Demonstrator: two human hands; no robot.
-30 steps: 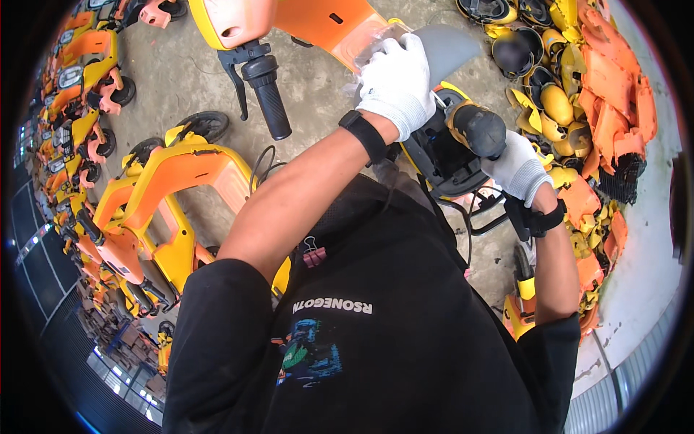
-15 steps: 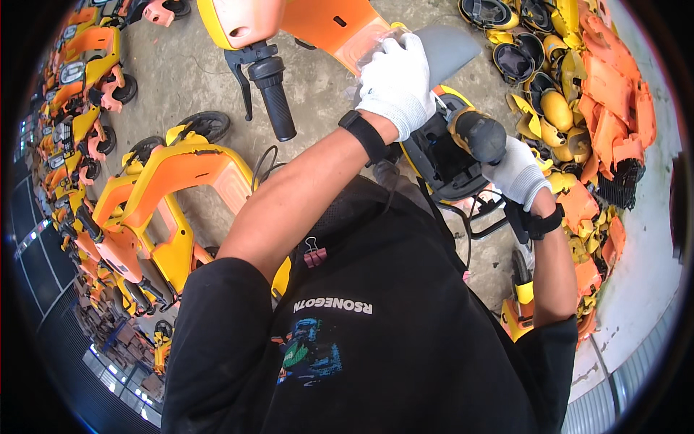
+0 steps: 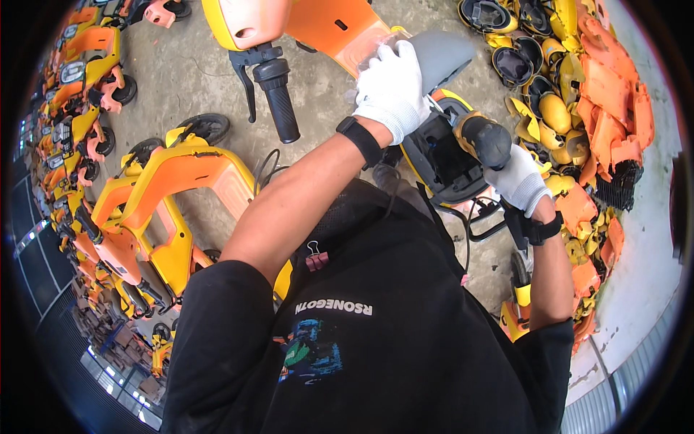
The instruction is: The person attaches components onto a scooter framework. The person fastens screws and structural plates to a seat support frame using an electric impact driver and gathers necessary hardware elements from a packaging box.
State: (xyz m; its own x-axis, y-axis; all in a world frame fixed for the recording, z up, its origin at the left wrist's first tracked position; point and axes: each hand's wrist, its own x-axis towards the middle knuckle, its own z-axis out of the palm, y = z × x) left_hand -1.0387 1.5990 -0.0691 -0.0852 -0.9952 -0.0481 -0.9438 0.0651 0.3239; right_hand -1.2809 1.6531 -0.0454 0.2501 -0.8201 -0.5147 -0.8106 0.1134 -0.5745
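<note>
In a white glove, my left hand (image 3: 390, 88) is closed on the grey seat (image 3: 441, 59) of a yellow and orange scooter, holding it tilted up. Below the seat lies the scooter's black under-seat tray (image 3: 444, 163), framed by a yellow rim. My right hand (image 3: 519, 179), also gloved, grips a yellow and black cordless drill (image 3: 486, 141). The drill points toward the raised seat's base at the tray's upper edge, where a thin metal part (image 3: 434, 105) shows. Whether the drill's tip touches it I cannot make out.
The scooter's handlebar grip (image 3: 278, 101) and brake lever stand ahead on the left. Another yellow and orange scooter (image 3: 173, 210) is close on my left, with rows of scooters beyond. Yellow helmets (image 3: 555, 112) and orange body panels (image 3: 611, 94) are heaped on the right.
My left hand and the seat have shifted slightly left and down. The drill and my right hand have moved a little right, and more of the metal part near the seat's base shows.
</note>
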